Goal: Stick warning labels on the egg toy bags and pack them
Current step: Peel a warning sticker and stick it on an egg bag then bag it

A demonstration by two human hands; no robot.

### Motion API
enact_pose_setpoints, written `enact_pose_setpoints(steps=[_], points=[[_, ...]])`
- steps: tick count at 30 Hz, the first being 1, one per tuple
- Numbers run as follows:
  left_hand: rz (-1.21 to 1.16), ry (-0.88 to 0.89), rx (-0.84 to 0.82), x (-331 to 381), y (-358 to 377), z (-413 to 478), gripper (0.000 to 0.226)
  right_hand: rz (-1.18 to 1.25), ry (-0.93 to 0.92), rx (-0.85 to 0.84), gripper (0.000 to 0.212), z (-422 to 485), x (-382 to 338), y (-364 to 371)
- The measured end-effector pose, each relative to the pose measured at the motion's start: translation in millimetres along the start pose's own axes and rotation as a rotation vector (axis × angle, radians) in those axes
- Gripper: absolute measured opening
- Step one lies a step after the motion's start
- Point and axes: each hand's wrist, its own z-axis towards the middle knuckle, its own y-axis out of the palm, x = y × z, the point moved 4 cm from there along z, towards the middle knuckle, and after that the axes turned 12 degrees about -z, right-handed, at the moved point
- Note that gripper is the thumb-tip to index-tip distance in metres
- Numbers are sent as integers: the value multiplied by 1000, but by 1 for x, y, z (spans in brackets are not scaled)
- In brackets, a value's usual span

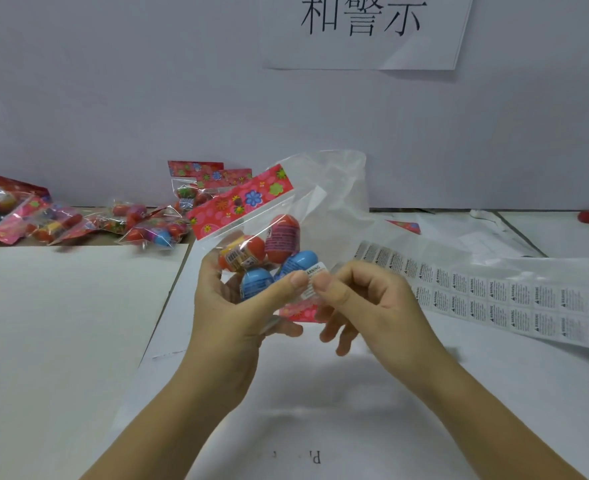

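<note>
In the middle of the frame the person holds an egg toy bag up off the white table, tilted so that its red flowered header points to the upper right. Red and blue eggs show through the clear film. The left hand grips the bag from the left, fingers curled behind it and thumb lying across the front. The right hand pinches the bag's right side, its thumb tip pressed on a small white warning label that lies on the film, just beside the left thumb tip.

To the right a sheet of warning labels lies flat on the table. Behind the held bag stands a large clear plastic bag. At the left edge, further back, a pile of egg toy bags rests against the wall. A paper sign with large black characters hangs at the top.
</note>
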Motion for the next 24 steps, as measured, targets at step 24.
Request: enact_pose_setpoints(steps=[24], points=[[-59, -26, -64, -6, 3, 1, 69, 77, 103, -176, 32, 1, 11, 13]])
